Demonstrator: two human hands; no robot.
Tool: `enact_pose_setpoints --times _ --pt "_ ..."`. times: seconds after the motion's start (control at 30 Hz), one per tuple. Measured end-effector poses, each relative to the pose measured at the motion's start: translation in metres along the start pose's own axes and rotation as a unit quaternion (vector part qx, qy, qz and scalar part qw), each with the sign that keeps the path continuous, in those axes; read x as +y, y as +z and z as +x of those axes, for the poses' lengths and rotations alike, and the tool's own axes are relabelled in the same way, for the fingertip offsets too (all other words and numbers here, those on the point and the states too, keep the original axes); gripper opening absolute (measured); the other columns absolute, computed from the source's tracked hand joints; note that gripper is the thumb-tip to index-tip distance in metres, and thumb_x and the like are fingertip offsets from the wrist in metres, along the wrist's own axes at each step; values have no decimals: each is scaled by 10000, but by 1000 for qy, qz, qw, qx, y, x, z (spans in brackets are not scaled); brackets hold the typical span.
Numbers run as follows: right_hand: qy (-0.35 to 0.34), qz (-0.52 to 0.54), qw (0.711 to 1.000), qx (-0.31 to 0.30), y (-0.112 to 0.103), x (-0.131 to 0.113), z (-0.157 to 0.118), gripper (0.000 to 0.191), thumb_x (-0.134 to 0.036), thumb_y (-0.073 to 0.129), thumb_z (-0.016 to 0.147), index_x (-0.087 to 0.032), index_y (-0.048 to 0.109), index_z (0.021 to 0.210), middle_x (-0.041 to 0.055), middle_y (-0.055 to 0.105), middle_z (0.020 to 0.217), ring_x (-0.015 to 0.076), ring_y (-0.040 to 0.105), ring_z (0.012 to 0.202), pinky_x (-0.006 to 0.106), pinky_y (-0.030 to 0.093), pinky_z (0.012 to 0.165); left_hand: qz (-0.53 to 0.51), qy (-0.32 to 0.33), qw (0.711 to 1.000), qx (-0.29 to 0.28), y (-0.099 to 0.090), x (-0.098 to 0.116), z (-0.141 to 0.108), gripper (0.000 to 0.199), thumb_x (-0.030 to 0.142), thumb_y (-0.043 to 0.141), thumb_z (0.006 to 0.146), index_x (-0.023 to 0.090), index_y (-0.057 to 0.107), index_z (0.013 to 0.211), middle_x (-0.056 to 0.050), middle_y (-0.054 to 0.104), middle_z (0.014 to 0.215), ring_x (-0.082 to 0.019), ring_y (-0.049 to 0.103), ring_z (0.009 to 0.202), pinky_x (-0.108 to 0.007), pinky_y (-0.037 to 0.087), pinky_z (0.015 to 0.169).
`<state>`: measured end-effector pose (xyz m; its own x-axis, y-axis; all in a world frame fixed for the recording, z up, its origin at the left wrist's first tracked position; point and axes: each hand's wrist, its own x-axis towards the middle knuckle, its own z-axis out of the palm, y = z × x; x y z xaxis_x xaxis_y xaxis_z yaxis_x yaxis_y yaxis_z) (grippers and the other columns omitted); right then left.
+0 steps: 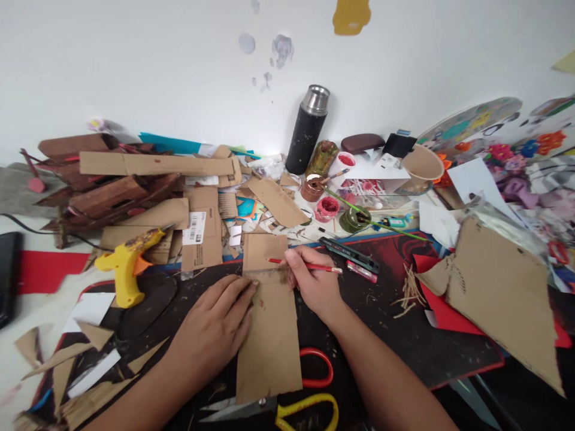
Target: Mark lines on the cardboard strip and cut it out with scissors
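A strip of brown cardboard [269, 341] lies lengthwise on the dark mat in front of me. My left hand [224, 317] rests palm down along its left edge, fingers stretched and near its middle. In my right hand [309, 278], pinched between thumb and fingers, is a red pencil [314, 266] held nearly level over the cardboard. A narrow band crosses the cardboard between my hands; whether it is a crease or a thin stick I cannot tell. Scissors with yellow handles [306, 408] lie at the near end, and a red scissor handle [330, 366] pokes out from under the cardboard.
A yellow glue gun [128, 272] sits at left, near cardboard scraps [67, 371] and a brown model [110, 194]. Behind stand a black flask [308, 131] and paint pots [327, 208]. A utility knife [350, 254] lies right of my right hand; a large cardboard piece [503, 293] leans further right.
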<state>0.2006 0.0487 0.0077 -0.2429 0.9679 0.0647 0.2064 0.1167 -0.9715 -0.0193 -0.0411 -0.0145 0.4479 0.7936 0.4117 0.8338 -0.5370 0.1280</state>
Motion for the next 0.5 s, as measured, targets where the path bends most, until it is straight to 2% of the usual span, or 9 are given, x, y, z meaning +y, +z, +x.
enact_pose_setpoints --times 0.2,0.5 --pt "-1 -1 1000 0 1 1 0 523 -602 586 1105 -195 707 799 -19 618 528 139 595 459 257 459 520 8 2 1000 -29 3 0 -5 390 185 491 1097 101 752 1374 -134 785 1329 -313 682 1266 -457 546 1131" --pt "-6 -4 1000 -1 3 2 1 522 -596 588 1106 -194 716 798 -23 616 520 137 591 461 259 460 531 2 7 1000 -22 2 -1 -5 384 196 496 1098 84 757 1357 -147 777 1317 -314 676 1259 -444 551 1119"
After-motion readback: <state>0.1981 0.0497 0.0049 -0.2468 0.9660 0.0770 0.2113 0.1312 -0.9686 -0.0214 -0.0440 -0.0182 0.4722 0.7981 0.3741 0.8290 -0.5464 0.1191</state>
